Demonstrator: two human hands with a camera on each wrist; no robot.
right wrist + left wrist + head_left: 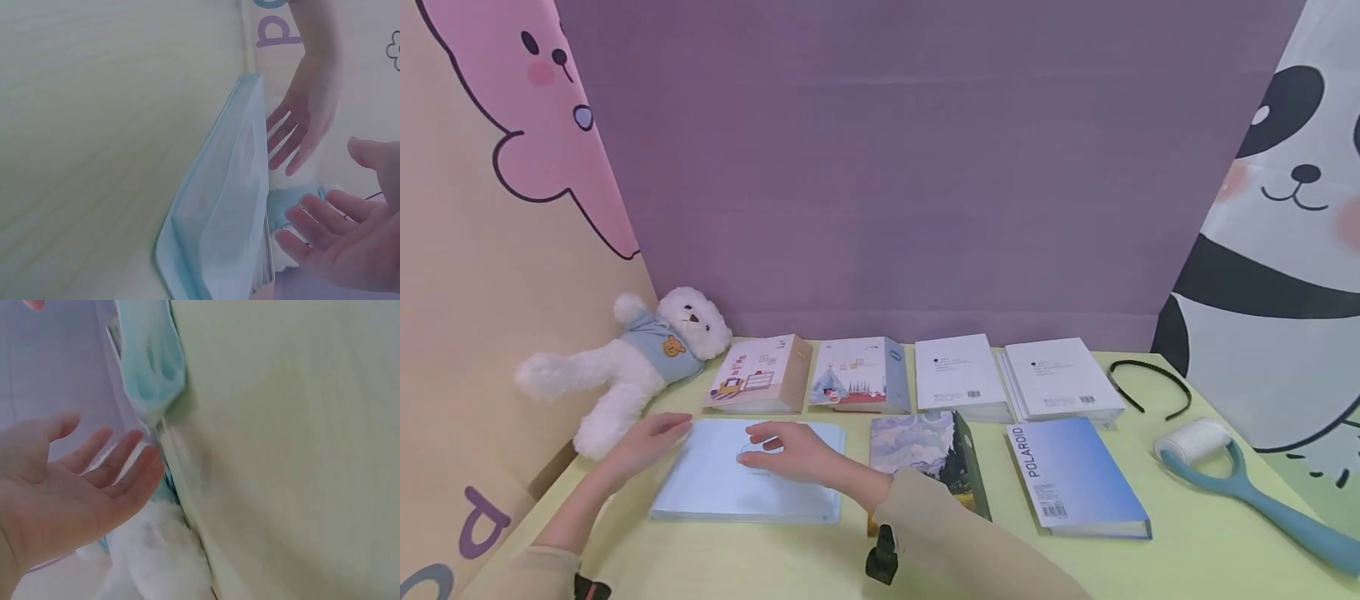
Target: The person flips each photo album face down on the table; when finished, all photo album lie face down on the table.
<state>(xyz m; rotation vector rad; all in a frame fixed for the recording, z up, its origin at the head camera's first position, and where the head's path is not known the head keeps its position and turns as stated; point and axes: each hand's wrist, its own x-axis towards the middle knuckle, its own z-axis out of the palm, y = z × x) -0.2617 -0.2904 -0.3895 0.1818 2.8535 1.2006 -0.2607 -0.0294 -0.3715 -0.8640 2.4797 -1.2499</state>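
Note:
A light blue album (715,487) lies flat on the table, its pages edge-on in the right wrist view. By its left side, my left hand (643,446) has loosely bent, spread fingers and grasps nothing. Above the middle of the cover hovers my right hand (793,454), thumb and fingers apart, hiding part of the small printed design. In the right wrist view the right palm (356,250) shows bare, with a gap between it and the cover. The left palm (75,500) is bare too in the left wrist view.
Behind stand two illustrated albums (752,375) and white ones (958,375). A painting-covered album (917,442) lies under my right forearm, a blue POLAROID album (1082,475) farther right. A plush bear (662,350), black headband (1157,367) and lint roller (1240,483) sit around the yellow table.

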